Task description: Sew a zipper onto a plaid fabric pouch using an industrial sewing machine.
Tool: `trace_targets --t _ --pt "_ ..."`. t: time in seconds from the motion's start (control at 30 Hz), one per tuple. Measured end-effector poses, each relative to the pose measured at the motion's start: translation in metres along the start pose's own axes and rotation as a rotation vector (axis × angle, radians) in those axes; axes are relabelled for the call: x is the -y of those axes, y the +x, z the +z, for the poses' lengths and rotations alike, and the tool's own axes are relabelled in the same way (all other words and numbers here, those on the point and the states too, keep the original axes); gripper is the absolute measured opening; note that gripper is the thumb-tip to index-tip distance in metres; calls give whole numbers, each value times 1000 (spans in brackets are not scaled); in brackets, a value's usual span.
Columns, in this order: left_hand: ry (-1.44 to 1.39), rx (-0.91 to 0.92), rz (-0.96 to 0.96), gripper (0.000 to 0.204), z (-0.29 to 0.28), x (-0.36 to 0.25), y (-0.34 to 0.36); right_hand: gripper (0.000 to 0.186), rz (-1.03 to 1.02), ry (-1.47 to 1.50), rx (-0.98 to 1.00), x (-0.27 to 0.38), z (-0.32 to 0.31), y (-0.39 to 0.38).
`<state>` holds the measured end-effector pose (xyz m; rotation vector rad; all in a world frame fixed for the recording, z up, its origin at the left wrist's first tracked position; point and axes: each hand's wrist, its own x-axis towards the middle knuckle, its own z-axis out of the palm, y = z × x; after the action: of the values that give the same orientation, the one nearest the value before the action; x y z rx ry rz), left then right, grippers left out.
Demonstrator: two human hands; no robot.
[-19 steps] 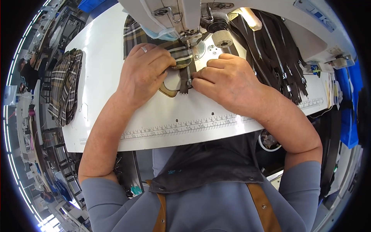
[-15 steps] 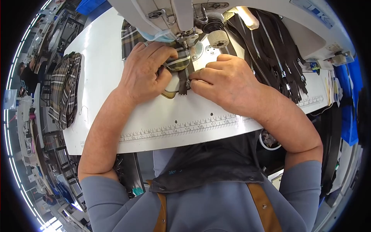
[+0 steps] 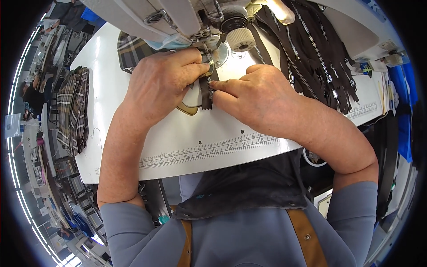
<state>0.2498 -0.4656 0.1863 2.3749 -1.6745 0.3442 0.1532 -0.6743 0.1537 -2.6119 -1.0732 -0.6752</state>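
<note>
the dark zipper (image 3: pixel 206 100) is laid on the bench (image 3: pixel 178 133), its long axis run from the sewing machine (image 3: pixel 182 18) toward the wearer. its right edge is touched by the nearer right hand (image 3: pixel 258 98); plaid cloth (image 3: pixel 133 50) is partly covered by the left hand (image 3: pixel 162 82). whether either grip pinches cannot be told.

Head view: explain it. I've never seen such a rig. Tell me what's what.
No robot here: a person works bare-handed, and a wide fisheye camera on that person's head looks down, bending straight edges. A white sewing machine stands over a white table with a ruler scale along its near edge. The left hand seems to pinch plaid fabric; the right hand touches a dark zipper with its fingertips. More zippers lie to the right, stacked plaid pieces to the left.
</note>
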Motion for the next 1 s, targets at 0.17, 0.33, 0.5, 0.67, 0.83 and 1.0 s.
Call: trace_targets --t 0.17,0.33,0.5,0.67,0.83,1.0 --pt "78 43 -20 31 -1 0 4 12 36 3 5 2 2 3" --pt "167 26 -15 27 3 -4 6 12 76 8 -19 1 6 6" --pt "233 46 -79 25 11 -14 7 12 106 -26 -8 1 9 8" --pt "209 36 -165 25 18 -24 7 14 105 -6 -30 1 11 8" --pt "74 -31 -183 29 7 -22 7 15 89 -43 -10 1 10 6" --pt "-123 2 -289 27 -3 -21 6 38 120 -74 115 4 8 4"
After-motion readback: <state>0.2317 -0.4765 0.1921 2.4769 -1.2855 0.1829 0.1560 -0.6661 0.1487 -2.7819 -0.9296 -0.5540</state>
